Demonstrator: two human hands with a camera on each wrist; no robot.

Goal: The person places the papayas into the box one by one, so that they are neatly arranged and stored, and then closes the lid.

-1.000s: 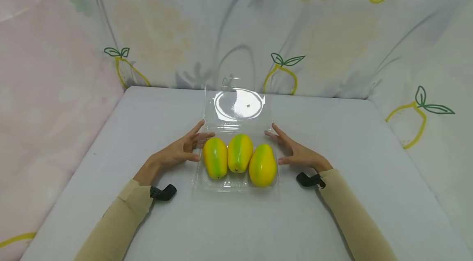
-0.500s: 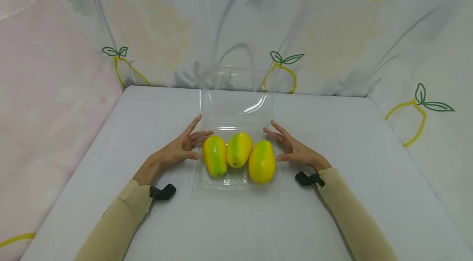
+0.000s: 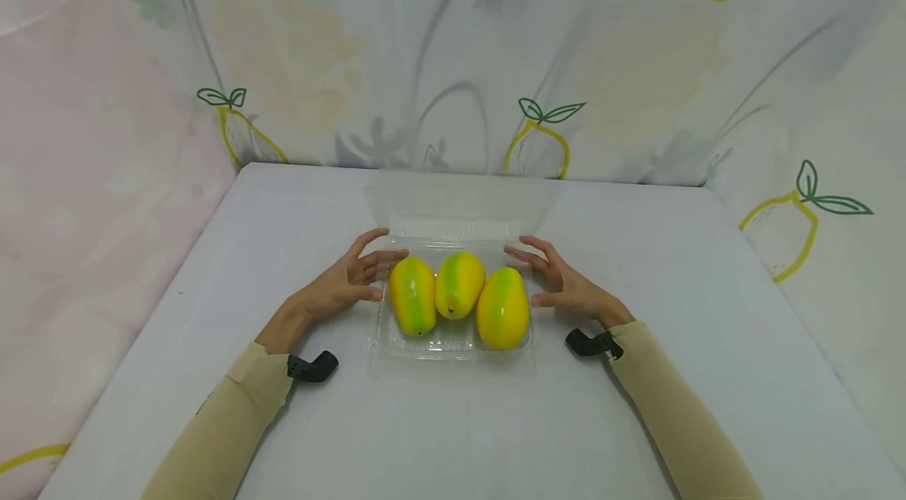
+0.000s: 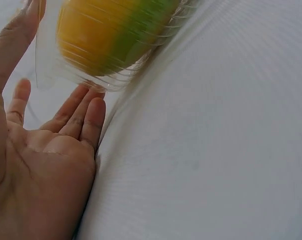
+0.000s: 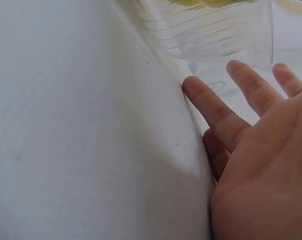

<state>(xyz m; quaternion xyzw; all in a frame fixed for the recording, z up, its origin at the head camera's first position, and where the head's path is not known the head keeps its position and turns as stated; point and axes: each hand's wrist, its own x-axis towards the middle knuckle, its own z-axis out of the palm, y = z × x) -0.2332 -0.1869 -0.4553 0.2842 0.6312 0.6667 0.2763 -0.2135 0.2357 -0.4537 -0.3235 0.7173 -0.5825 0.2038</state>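
A clear plastic clamshell box (image 3: pixel 453 344) lies on the white table, holding three yellow-green papaya-like fruits: one at left (image 3: pixel 413 295), one in the middle (image 3: pixel 460 285) and one at right (image 3: pixel 502 308). Its see-through lid (image 3: pixel 456 205) is raised at the back hinge and looks faint. My left hand (image 3: pixel 336 284) is beside the box's left side, fingers spread; in the left wrist view some fingertips reach the ribbed wall. Opposite it, my right hand (image 3: pixel 573 292) spreads its fingers along the right side; whether they touch the box I cannot tell.
The white table (image 3: pixel 453 437) extends around the box on all sides. A printed cloth (image 3: pixel 283 52) with lemons hangs behind and at both sides. Each wrist carries a black mount, the left one (image 3: pixel 314 367) and the right one (image 3: pixel 587 343) just above the table.
The lid has swung up on its hinge from leaning back, and its far edge now looks wider and lower. The index fingers have curled in slightly; the fruits keep their places.
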